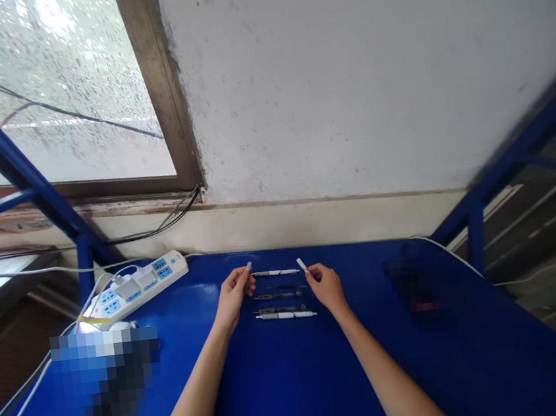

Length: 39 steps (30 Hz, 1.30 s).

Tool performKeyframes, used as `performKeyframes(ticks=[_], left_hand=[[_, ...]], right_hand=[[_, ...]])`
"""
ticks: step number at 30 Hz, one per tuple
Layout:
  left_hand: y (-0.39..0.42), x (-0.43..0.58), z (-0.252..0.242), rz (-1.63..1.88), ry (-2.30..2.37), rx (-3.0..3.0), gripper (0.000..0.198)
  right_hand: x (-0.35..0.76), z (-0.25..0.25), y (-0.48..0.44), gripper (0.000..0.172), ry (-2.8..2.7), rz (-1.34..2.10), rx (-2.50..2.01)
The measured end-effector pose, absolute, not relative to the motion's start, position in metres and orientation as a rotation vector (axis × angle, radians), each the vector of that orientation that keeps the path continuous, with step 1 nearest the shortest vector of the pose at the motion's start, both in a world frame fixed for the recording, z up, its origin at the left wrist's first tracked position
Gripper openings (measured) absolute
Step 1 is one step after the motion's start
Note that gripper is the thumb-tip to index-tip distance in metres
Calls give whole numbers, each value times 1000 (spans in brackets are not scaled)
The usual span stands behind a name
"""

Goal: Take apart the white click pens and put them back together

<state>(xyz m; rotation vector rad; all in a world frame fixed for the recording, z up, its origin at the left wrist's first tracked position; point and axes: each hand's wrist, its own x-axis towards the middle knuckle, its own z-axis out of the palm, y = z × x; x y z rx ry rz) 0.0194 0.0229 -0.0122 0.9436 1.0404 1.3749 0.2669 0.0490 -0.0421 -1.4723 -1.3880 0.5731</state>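
Note:
Between the thumb and fingers of my left hand (234, 295) is a small pale grey piece (249, 266), its tip poking up. My right hand (326, 285) pinches a small flat white strip (302, 264), tilted to the left. Several slim writing tools lie in parallel rows between the hands. The farthest is a white and grey pen (279, 272). Below it come a thin dark stick (286, 288), a dark pen (278, 295) and another dark pen (288, 309). Nearest me lies a second white and grey pen (286, 315).
All this rests on a blue table (296, 378) against a wall. At the left stands a white power strip (142, 285) with plugs and cables, near a blurred-out patch (112, 384). A dark, blurred object (415, 283) lies at right. Blue metal posts (85, 261) flank the table.

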Motion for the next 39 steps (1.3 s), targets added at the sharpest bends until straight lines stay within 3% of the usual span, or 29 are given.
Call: performKeyframes(ticks=[9,18,39], left_hand=[[23,19,-15,1351,1018,935,43],[22,20,-13,1327,1026,955,42],[24,17,-17,1335,1022,945,43]], right_hand=[[266,-48,49,22,-1656,261,-1594],[269,-37,49,11,-1824,475,-1598],[272,-43,50,9,-1887,471,-1528]])
